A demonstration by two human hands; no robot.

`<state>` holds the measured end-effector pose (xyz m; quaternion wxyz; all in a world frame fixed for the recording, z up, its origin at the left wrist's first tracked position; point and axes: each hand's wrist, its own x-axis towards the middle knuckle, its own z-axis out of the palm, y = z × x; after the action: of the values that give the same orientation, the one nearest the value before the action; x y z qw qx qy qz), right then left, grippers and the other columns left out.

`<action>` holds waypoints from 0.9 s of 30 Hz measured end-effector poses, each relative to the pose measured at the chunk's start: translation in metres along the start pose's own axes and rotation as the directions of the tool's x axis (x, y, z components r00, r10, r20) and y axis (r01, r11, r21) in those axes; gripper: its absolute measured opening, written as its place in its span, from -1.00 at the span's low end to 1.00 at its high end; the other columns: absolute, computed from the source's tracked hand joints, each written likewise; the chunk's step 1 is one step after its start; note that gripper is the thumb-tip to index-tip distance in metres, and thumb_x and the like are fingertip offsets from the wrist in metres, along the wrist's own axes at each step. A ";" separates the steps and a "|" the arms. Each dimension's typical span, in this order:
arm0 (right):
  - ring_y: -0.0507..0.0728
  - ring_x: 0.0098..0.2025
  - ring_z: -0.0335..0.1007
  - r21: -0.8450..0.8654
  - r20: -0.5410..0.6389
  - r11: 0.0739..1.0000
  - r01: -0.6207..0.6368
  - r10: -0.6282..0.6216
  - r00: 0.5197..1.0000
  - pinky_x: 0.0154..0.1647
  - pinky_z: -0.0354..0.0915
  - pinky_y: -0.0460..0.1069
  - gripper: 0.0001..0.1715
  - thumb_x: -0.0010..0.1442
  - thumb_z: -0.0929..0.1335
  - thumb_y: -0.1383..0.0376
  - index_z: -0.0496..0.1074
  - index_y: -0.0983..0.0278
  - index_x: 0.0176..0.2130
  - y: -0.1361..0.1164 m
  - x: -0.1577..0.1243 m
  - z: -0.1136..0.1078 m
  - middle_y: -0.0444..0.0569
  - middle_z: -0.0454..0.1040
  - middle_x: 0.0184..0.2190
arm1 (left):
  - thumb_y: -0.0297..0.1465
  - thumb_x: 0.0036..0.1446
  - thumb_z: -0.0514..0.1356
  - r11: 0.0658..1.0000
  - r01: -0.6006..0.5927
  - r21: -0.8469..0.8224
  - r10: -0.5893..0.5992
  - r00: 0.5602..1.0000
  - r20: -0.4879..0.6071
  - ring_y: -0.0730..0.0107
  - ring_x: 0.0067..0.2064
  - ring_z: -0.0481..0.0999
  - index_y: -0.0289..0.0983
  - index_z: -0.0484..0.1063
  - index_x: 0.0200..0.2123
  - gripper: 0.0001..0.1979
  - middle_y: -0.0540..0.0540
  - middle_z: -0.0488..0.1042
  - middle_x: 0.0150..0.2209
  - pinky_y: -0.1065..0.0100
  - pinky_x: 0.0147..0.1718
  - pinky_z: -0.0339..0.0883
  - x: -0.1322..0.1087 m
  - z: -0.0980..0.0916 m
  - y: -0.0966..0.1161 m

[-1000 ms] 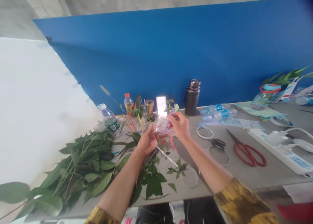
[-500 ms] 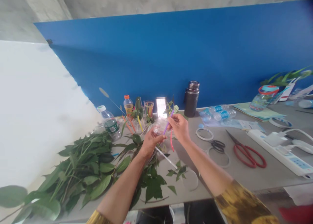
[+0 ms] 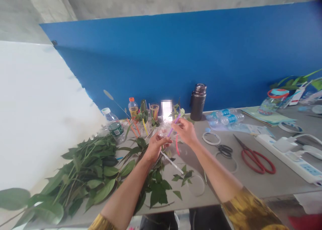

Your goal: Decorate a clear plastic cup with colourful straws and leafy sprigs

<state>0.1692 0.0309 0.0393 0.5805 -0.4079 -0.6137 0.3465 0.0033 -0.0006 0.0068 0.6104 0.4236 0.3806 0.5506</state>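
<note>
In the middle of the head view, my right hand [image 3: 185,131] pinches a slanting purple straw [image 3: 173,126]. My left hand [image 3: 156,147] is closed around a clear plastic piece [image 3: 164,128], perhaps part of a bottle; its full shape is hidden by the fingers. The straw's lower end meets this piece by my left fingertips; whether it passes through I cannot tell. Below the hands lie a white straw [image 3: 172,162] and a curved red strip [image 3: 177,146]. Green leaf sprigs [image 3: 159,191] spread under my left forearm.
A heap of leafy branches [image 3: 88,169] covers the left side. Bottles, cups with straws and a lit phone [image 3: 166,111] stand along the back, beside a dark thermos [image 3: 198,102]. To the right are tape [image 3: 211,138], black scissors [image 3: 225,151], red-handled scissors [image 3: 259,161] and a power strip [image 3: 289,159].
The view has shifted slightly, so the surroundings sit a little further right. Both hands keep nearly the same pose, with the purple straw still pinched in my right hand.
</note>
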 end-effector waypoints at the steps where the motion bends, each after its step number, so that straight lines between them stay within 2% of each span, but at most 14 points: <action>1: 0.07 -0.48 0.35 0.011 0.005 1.000 -0.004 0.004 1.000 -0.45 0.26 -0.05 -0.72 0.09 0.45 0.09 0.54 0.25 -0.33 0.000 0.000 0.000 -0.08 0.57 -0.40 | -0.31 -0.16 0.54 1.000 0.001 -0.009 -0.001 1.000 0.000 0.20 -0.29 0.64 -0.28 0.52 -0.08 -0.47 -0.09 0.61 -0.31 0.22 -0.22 0.42 0.000 0.000 0.000; 7: 0.07 -0.50 0.32 0.027 0.027 1.000 -0.015 0.015 1.000 -0.48 0.23 -0.05 -0.69 0.07 0.47 0.07 0.54 0.25 -0.29 -0.002 0.001 -0.001 -0.12 0.53 -0.47 | -0.29 -0.18 0.54 0.998 -0.004 -0.055 0.005 1.000 0.002 0.17 -0.29 0.64 -0.29 0.53 -0.12 -0.47 -0.14 0.63 -0.29 0.17 -0.20 0.41 0.000 0.000 -0.003; 15: 0.09 -0.44 0.37 0.071 0.006 0.997 0.037 -0.037 0.999 -0.38 0.30 -0.03 -0.74 0.09 0.46 0.11 0.51 0.24 -0.30 0.006 0.000 0.002 -0.13 0.51 -0.45 | -0.34 -0.24 0.56 1.000 -0.021 -0.023 0.023 0.996 0.090 0.17 -0.24 0.64 -0.28 0.49 -0.07 -0.39 -0.13 0.61 -0.23 0.21 -0.21 0.43 0.001 0.002 -0.003; 22: 0.10 -0.39 0.39 0.046 -0.008 0.996 0.080 -0.080 0.997 -0.32 0.30 -0.02 -0.76 0.14 0.46 0.12 0.51 0.23 -0.27 0.015 -0.001 0.007 -0.11 0.50 -0.40 | -0.31 -0.13 0.53 0.995 -0.100 -0.005 0.100 0.995 0.021 0.15 -0.22 0.67 -0.22 0.36 0.16 -0.24 -0.13 0.64 -0.21 0.23 -0.20 0.40 0.000 0.003 -0.002; 27: 0.09 -0.41 0.32 -0.041 -0.002 0.993 0.112 -0.112 0.994 -0.36 0.26 -0.03 -0.81 0.16 0.44 0.16 0.50 0.23 -0.27 0.018 -0.002 0.007 -0.11 0.46 -0.42 | -0.22 -0.10 0.51 0.992 -0.116 0.047 0.118 0.993 -0.027 0.17 -0.32 0.66 -0.30 0.48 0.00 -0.40 -0.19 0.67 -0.24 0.22 -0.19 0.40 0.001 0.000 -0.005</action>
<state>0.1639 0.0368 0.0211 0.5919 -0.3853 -0.6412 0.3001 0.0054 -0.0001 0.0024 0.5615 0.4509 0.3765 0.5828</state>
